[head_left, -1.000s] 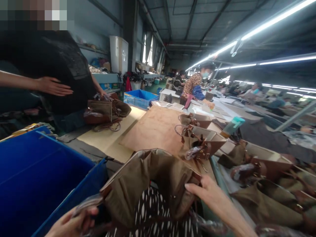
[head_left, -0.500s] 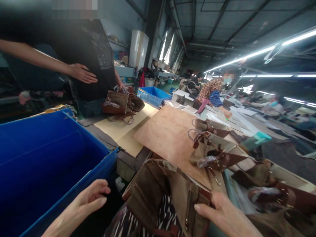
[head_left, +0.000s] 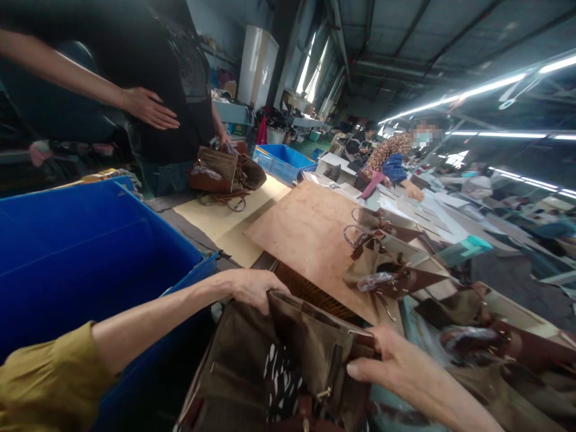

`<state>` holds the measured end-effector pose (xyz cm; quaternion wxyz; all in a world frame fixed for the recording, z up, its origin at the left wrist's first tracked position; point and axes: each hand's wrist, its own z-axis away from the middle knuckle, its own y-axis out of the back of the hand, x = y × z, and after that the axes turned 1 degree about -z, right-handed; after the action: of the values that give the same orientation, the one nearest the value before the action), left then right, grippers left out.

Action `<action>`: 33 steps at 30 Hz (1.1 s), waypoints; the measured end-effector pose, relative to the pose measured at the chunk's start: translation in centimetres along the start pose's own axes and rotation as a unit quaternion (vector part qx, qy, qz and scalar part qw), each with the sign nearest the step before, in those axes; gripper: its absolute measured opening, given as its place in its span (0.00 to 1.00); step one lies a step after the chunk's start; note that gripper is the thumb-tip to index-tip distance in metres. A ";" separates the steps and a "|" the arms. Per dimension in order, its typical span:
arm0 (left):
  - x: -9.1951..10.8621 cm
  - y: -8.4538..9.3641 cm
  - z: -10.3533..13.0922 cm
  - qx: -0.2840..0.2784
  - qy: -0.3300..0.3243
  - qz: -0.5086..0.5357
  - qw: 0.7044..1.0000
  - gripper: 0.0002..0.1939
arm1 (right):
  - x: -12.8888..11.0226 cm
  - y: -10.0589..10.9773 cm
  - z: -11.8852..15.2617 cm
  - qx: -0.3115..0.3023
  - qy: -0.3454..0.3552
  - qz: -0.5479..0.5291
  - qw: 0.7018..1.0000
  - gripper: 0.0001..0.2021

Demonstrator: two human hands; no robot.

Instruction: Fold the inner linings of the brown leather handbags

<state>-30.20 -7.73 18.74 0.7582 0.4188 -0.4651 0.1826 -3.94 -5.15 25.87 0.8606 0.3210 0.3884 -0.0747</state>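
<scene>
Close in front of me is a brown handbag (head_left: pixel 310 336), its top gaping toward me. A zipped pocket and a black-and-white patterned piece show inside it. My left hand (head_left: pixel 254 288) is closed over the far left part of its rim, with the fingertips hidden inside the bag. My right hand (head_left: pixel 382 357) pinches the right side of the rim, thumb on the inner face and fingers behind. The bag's lower part runs out of view at the bottom.
A large blue bin (head_left: pixel 148 252) stands left. Beyond the bag lies a brown board (head_left: pixel 306 222). Similar handbags (head_left: pixel 382 270) line the right side. Across the table a person in black (head_left: pixel 180 96) has a hand on another handbag (head_left: pixel 220 171). Another person (head_left: pixel 391 156) works farther back.
My left hand has moved from beside the bin, where it was free, onto the bag's far rim. My right hand keeps its hold, and the bag has turned and shifted slightly.
</scene>
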 end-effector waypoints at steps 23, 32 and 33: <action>2.5 -6.4 1.1 0.321 -0.086 -0.257 0.908 0.12 | 3.8 -1.0 -2.7 -0.089 0.017 -0.087 0.992 0.04; 3.5 -10.1 1.6 0.202 -0.082 -0.148 0.965 0.09 | 3.5 -1.3 -2.3 -0.062 0.020 -0.085 0.994 0.02; 3.5 -10.2 1.7 0.183 -0.071 -0.082 0.977 0.11 | 3.4 -1.3 -2.2 -0.063 0.024 -0.084 0.994 0.03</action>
<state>-22.61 -15.42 17.37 0.6462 0.5994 -0.4402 0.1714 -3.46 -4.37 21.67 0.8602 0.2346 0.4381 -0.1142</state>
